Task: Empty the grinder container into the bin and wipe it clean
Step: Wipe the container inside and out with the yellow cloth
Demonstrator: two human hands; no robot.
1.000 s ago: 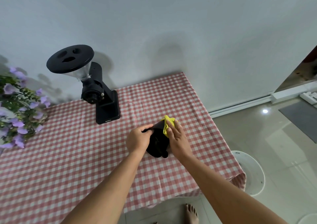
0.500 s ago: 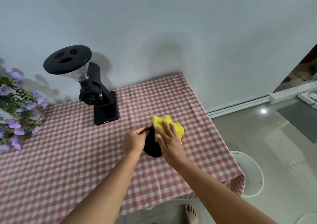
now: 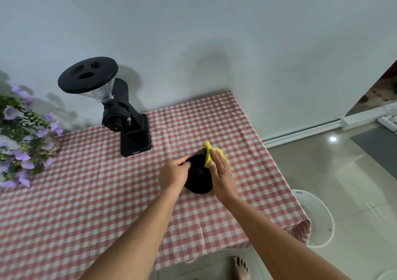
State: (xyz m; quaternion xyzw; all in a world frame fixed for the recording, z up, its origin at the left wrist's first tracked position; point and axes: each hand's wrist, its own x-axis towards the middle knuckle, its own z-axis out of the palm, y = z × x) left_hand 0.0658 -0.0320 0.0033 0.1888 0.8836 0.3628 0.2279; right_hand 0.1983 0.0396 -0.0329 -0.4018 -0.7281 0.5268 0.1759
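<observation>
left hand [image 3: 174, 173] curled on rim of grinder container [image 3: 198, 178] | right hand [image 3: 221, 168] flat, pressing yellow cloth [image 3: 208, 153] against it | we reckon it's light, stiff, slick, so keep gripping the rim

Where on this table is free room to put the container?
Bare red checked tablecloth spreads between the purple flowers, the black coffee grinder and the left hand. Another patch lies behind the right hand, toward the wall. Crowded around black round container and yellow cloth.

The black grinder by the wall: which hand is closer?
Left. The left hand grips the container on the side facing the grinder; the right hand presses the cloth on its far side.
</observation>
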